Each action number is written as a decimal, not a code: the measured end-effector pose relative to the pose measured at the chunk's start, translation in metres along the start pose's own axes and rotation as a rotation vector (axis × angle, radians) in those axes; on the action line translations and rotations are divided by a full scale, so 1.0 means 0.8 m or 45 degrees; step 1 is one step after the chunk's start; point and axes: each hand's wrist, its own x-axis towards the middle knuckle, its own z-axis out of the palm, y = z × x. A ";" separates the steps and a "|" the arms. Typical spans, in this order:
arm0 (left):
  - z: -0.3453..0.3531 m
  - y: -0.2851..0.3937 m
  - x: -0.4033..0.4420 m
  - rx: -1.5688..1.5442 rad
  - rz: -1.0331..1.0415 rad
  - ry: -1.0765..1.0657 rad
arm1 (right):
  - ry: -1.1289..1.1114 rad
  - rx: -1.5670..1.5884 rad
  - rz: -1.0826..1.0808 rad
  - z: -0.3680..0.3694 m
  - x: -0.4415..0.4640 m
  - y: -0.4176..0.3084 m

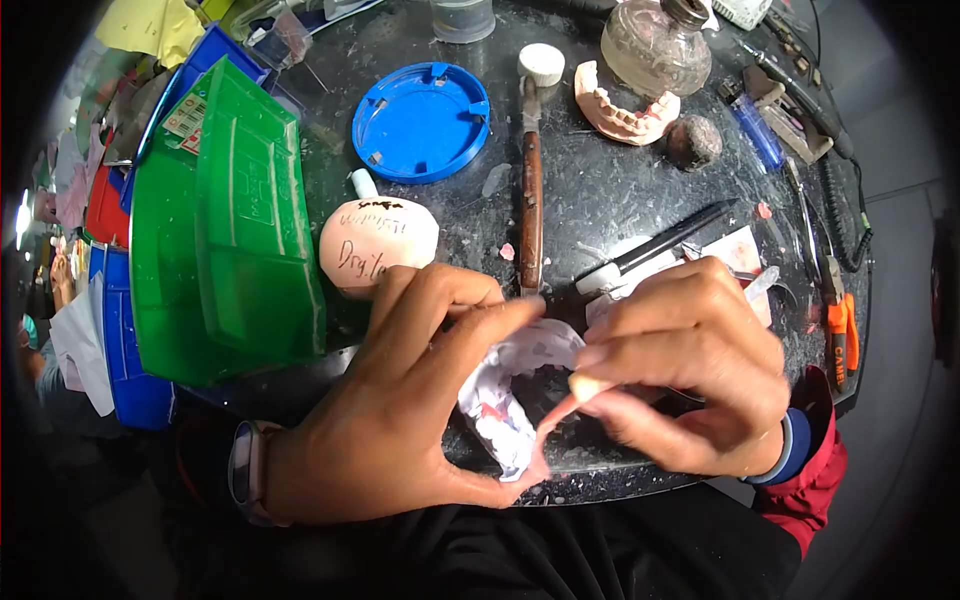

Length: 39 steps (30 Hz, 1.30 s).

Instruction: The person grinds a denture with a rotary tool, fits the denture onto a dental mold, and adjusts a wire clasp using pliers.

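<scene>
My left hand [400, 400] is wrapped round a whitish, curved arch-shaped piece [500, 430] with a small red patch, near the table's front edge. Between the thumb and fingers of my right hand [690, 370] is a thin pinkish strip [556, 414], whose lower end reaches the near end of the arch beside my left thumb. Just beyond my left hand sits a pale pink block [375, 245] with handwriting on it. A wooden-handled knife [532, 200] lies past the arch, pointing away from me.
A green bin [255, 220] and a blue bin [132, 350] stand at the left. Farther back are a blue round lid [421, 122], a dental cast [625, 120] and a glass jar [655, 50]. Orange-handled pliers [840, 330] lie at the right, a black pen [670, 240] nearer.
</scene>
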 end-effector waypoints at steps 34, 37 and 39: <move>0.037 -0.005 -0.004 -0.986 0.172 0.127 | -0.010 0.316 0.359 0.006 0.000 -0.008; 0.038 -0.004 -0.003 -0.916 0.179 0.182 | -0.036 0.386 0.422 0.006 0.000 -0.007; 0.038 -0.002 -0.002 -0.928 0.168 0.196 | -0.041 0.397 0.430 0.006 -0.001 -0.007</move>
